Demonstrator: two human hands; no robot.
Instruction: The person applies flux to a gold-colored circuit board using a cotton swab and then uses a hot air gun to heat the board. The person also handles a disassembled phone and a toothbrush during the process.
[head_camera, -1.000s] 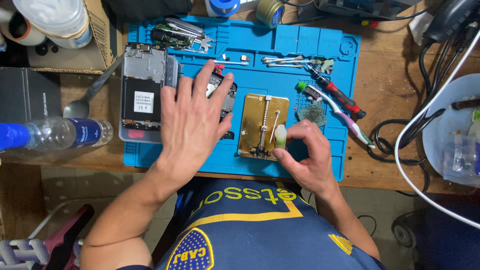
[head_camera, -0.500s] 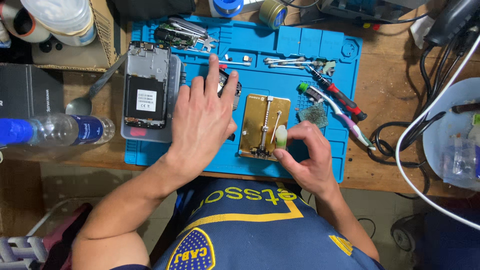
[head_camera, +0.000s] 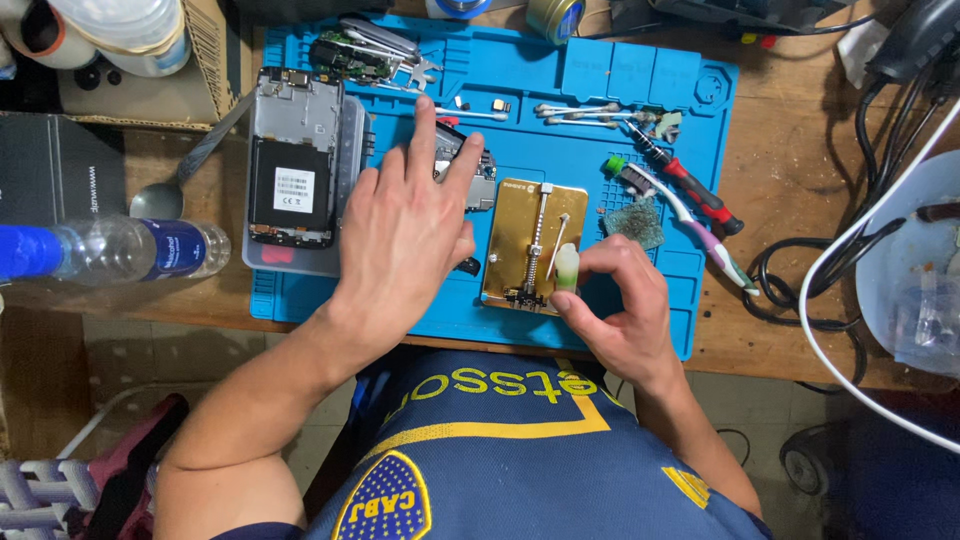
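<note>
Two bare hands work over a blue repair mat (head_camera: 620, 90) on a wooden bench. The left hand (head_camera: 405, 235) lies flat, fingers spread and closed on nothing, pressing on a small dark circuit board (head_camera: 470, 170) near the mat's middle. The right hand (head_camera: 615, 300) has its fingers curled, thumb and forefinger pinching a small pale green-white piece (head_camera: 567, 267) at the lower right edge of a gold board-holding jig (head_camera: 525, 245), just beside the left hand. An opened phone frame (head_camera: 293, 165) with its black battery sits in a shallow grey tray (head_camera: 348, 210) at the mat's left edge. Left of that, a clear plastic bottle (head_camera: 110, 248) with a blue cap lies on its side; whether it holds liquid cannot be told. At far right, a white bowl (head_camera: 880, 270) holds a clear item too blurred to identify. Screwdrivers (head_camera: 685, 185) lie on the mat's right side.
</note>
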